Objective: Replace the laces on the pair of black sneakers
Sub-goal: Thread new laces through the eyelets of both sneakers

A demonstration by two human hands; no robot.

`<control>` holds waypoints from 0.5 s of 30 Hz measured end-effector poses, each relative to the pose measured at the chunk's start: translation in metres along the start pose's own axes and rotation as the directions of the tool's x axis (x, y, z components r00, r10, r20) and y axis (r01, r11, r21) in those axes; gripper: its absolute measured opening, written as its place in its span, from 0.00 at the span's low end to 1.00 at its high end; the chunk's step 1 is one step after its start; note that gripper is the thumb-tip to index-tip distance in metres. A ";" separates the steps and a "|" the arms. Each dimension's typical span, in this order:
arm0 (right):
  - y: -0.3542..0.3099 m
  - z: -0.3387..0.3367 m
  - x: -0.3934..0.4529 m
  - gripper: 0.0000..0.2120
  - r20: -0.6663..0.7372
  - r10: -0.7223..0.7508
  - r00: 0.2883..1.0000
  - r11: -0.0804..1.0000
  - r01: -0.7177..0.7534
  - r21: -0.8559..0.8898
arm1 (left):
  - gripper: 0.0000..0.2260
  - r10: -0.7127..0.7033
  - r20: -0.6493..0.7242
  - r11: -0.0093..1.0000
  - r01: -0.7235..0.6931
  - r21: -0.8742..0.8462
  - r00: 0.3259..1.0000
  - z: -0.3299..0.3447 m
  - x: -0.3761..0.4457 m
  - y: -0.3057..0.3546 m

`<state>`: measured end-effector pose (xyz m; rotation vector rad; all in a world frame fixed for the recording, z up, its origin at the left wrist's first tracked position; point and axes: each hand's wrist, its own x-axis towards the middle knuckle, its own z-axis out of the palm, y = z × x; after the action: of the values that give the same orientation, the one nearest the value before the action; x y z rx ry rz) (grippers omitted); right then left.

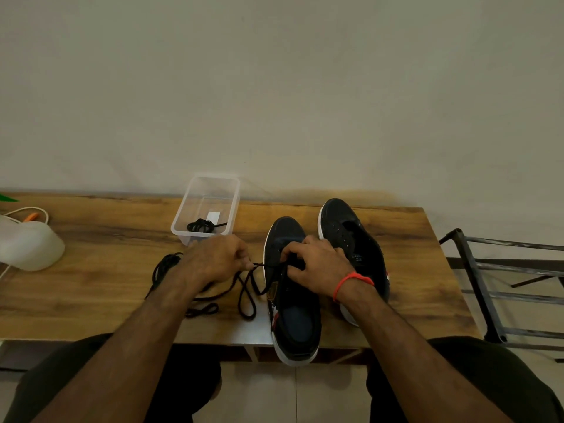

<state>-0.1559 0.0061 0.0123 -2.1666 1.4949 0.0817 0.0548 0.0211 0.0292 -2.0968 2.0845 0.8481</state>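
Two black sneakers with white soles stand on the wooden table (106, 239). The near sneaker (294, 319) overhangs the front edge; the far sneaker (351, 230) lies to its right, without laces in its eyelets. My left hand (218, 259) pinches a black lace (248, 293) just left of the near sneaker, and the lace runs into that shoe's eyelets. My right hand (317, 265) rests on the near sneaker's tongue, fingers curled round the lace there. More loose lace (166, 265) is coiled under my left forearm.
A clear plastic box (207, 206) at the table's back holds a bundled black lace (201, 225). A white object (29, 244) with a cord lies at the far left. A metal rack (494, 285) stands right of the table. The wall is close behind.
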 end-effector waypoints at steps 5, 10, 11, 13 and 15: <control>0.000 0.001 0.001 0.12 0.014 -0.004 1.000 1.000 0.004 0.007 | 0.03 0.087 0.220 0.996 -0.076 -0.054 0.972 -0.001 0.000 -0.005; 0.003 0.003 0.002 0.11 0.010 -0.007 1.000 1.000 0.007 0.021 | 0.15 0.068 0.558 0.971 0.074 -0.228 0.827 0.018 0.003 0.010; 0.004 0.003 0.002 0.10 0.004 -0.006 1.000 1.000 0.006 0.030 | 0.17 -0.006 0.549 0.957 0.164 -0.240 0.836 0.024 0.005 0.013; 0.005 0.004 0.002 0.10 -0.010 -0.001 1.000 0.998 0.002 0.055 | 0.24 -0.145 0.484 0.891 0.327 -0.316 0.863 0.034 0.007 0.018; 0.005 0.005 0.003 0.11 -0.022 -0.001 1.000 0.999 0.002 0.052 | 0.30 -0.224 0.416 0.820 0.402 -0.409 0.881 0.039 0.012 0.017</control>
<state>-0.1584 0.0042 0.0054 -2.1345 1.4911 0.0181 0.0247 0.0254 -0.0032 -2.1954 1.3785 1.6768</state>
